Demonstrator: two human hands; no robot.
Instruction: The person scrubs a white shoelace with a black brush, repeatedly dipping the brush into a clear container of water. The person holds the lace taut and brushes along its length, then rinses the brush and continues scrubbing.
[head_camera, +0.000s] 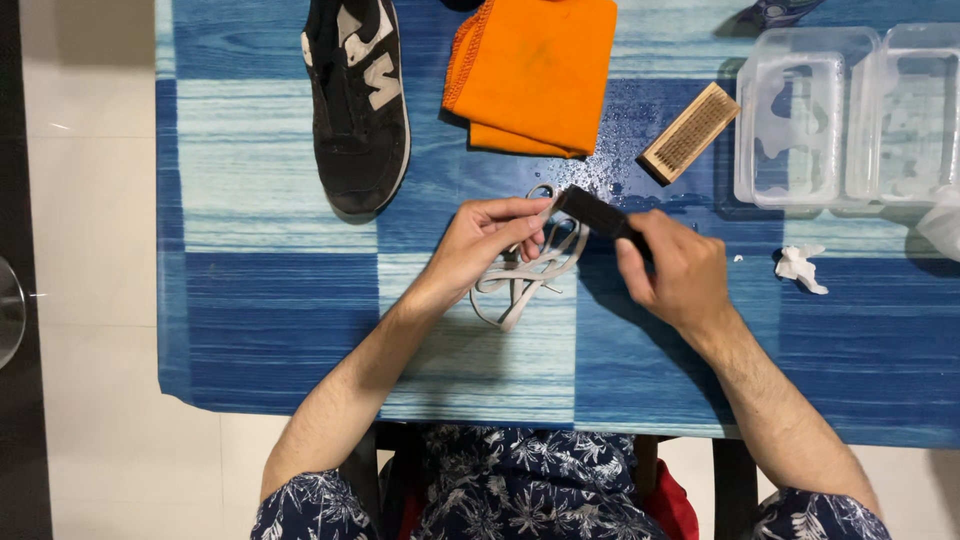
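Observation:
My left hand (482, 243) pinches a bundle of grey shoelace (527, 276) above the blue striped tablecloth (270, 300). The lace loops hang down from my fingers onto the cloth. My right hand (676, 268) grips a small black brush (598, 213) by its handle. The brush head rests against the lace right at my left fingertips. A black sneaker with white side markings (357, 100) lies at the back left with no lace in it.
A folded orange cloth (533, 72) lies at the back centre, with water drops beside it. A wooden brush (690, 133) sits to its right. Two clear plastic containers (800, 115) stand at the back right. A crumpled white tissue (801, 266) lies by my right hand.

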